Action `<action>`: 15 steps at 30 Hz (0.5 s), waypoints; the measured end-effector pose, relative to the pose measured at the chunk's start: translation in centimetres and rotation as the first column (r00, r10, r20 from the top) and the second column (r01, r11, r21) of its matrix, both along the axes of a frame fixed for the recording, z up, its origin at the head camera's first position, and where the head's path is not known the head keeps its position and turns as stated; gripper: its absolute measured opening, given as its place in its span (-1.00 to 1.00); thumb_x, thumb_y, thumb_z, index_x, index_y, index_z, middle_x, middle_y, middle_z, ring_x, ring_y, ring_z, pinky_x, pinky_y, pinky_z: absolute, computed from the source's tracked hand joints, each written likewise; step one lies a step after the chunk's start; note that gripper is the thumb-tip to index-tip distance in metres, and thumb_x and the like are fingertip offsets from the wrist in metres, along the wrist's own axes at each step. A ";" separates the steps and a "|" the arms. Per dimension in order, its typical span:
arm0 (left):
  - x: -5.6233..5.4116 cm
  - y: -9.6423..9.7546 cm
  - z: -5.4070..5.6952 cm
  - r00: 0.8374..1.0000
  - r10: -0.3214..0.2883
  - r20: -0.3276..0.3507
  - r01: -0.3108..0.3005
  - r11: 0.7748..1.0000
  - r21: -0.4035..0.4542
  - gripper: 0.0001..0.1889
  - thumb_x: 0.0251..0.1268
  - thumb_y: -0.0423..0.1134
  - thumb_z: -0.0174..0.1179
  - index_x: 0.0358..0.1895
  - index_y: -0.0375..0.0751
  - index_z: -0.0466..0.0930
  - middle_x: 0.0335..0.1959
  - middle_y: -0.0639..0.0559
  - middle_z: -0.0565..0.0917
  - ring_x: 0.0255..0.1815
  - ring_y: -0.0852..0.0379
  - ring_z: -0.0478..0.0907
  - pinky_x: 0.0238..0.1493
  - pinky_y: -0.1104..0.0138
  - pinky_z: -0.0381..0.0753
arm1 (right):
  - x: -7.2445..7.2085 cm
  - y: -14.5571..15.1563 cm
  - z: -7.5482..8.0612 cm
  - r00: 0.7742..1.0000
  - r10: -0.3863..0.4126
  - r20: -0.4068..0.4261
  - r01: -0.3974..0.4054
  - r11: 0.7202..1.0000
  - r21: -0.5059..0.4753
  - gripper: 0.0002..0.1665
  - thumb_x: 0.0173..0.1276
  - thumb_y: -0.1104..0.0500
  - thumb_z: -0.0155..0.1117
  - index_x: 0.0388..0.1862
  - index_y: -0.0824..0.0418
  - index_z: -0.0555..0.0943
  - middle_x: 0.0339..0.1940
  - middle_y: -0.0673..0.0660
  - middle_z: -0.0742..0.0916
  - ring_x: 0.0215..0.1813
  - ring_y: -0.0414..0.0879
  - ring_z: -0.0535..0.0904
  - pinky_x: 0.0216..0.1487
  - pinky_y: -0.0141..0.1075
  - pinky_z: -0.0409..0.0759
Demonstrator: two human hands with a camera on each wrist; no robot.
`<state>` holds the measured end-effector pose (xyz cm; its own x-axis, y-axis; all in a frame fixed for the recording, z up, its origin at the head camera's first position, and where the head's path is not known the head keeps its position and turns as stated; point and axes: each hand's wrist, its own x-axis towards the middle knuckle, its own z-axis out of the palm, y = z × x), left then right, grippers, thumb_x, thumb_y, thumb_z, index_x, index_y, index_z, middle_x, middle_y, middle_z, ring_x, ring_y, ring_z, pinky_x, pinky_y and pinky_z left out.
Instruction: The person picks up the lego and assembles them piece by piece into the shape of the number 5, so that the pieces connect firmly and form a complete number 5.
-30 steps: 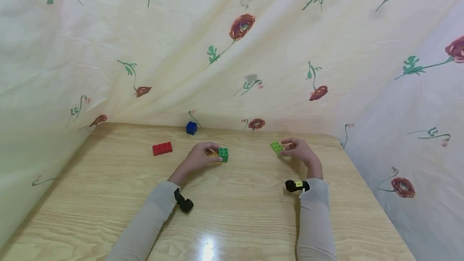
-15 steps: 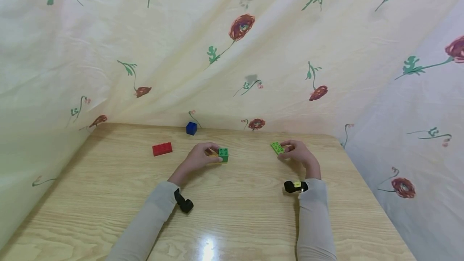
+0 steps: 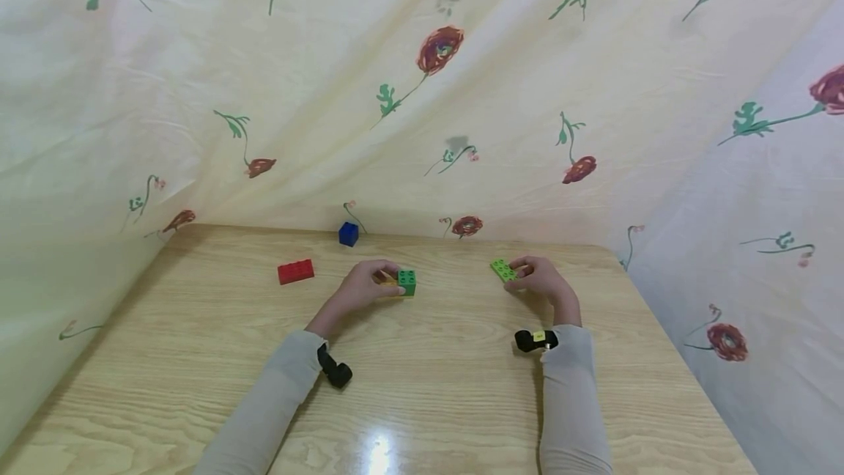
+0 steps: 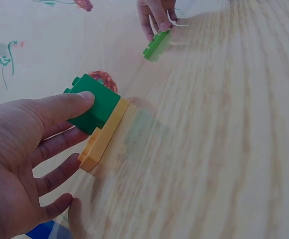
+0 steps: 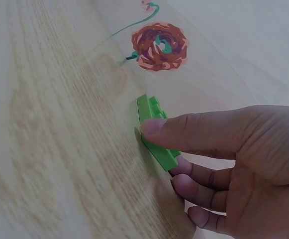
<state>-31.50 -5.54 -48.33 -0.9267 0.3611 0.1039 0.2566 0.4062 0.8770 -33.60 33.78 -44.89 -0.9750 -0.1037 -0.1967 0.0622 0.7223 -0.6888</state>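
Note:
In the head view my left hand [image 3: 361,286] pinches a dark green toy brick [image 3: 406,281] between thumb and fingers. That brick sits on one end of a flat orange brick [image 4: 103,138], whose other studs lie bare beside the fingertips in the left wrist view. Farther right, my right hand [image 3: 542,279] grips a thin lime green brick [image 3: 503,270] with two rows of studs. The right wrist view shows the thumb across the long side of the lime brick [image 5: 151,139], with the fingers curled at its near end.
A red brick [image 3: 295,271] lies on the wooden table [image 3: 422,380] to the left of my left hand. Near the back edge stands a blue brick [image 3: 348,234]. A flowered cloth [image 3: 330,94] hangs behind the table and along its sides.
My right hand has closed its fingers round the lime brick and shifted slightly left, the brick moving a little with it. The left hand and the green and orange bricks have stayed put.

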 end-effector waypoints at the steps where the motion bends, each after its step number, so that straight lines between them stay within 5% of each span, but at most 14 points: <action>1: 0.0 0.0 0.0 1.000 0.002 0.005 -0.002 1.000 0.001 -0.65 0.24 -0.18 0.46 0.07 -0.15 0.71 -0.03 -0.03 0.74 -0.03 0.05 0.60 0.08 0.18 0.59 | 0.0 0.0 0.0 1.000 -0.001 -0.001 0.001 1.000 0.004 -0.34 0.30 0.14 0.50 0.32 0.34 0.53 0.02 0.25 0.61 0.02 0.06 0.47 0.01 -0.24 0.45; 15: 0.0 0.0 0.0 1.000 0.004 0.018 -0.004 1.000 0.001 -0.66 0.23 -0.18 0.46 0.06 -0.12 0.71 -0.02 -0.04 0.74 -0.04 0.05 0.59 0.06 0.20 0.57 | -0.1 -0.2 0.0 1.000 0.015 -0.020 -0.014 0.999 0.051 -0.44 0.28 0.11 0.52 0.17 0.35 0.63 -0.07 0.17 0.66 -0.03 0.01 0.48 -0.04 -0.28 0.44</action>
